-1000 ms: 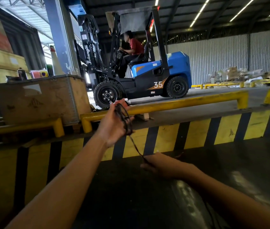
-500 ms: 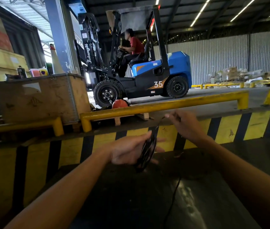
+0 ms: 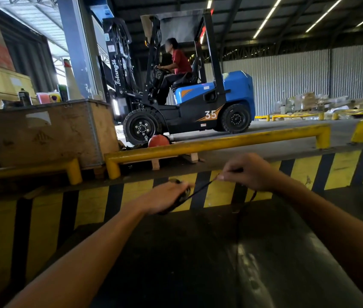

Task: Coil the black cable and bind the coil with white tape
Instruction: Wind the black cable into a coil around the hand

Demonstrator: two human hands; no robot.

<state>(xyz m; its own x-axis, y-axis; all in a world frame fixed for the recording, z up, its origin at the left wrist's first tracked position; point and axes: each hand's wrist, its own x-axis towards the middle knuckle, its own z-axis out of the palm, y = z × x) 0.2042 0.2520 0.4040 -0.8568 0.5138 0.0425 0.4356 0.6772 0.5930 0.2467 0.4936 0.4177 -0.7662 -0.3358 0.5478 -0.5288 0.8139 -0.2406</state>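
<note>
Since half a second ago the left hand [image 3: 165, 197] has risen a little and turned palm down over the coil, and the right hand [image 3: 250, 172] has dropped slightly from the yellow rail [image 3: 209, 144] toward it, so the cable stretch between them is shorter; the forklift [image 3: 182, 96] behind has not moved. The left grip is clenched on the coiled part of the black cable [image 3: 200, 189], which sits under its fingers as a dark bundle at the far edge of the dark counter [image 3: 198, 252]. The right grip pinches a single strand between thumb and fingertips, taut and slanting down to the coil. From the right hand a further length hangs down and trails toward the camera across the counter. Counted: two hands, one cable, one coil, one forklift with one seated driver in a red shirt [image 3: 181, 62], one wooden crate [image 3: 49, 132] at left, one orange ball-like thing [image 3: 158, 141] beyond the rail. No white tape shows.
</note>
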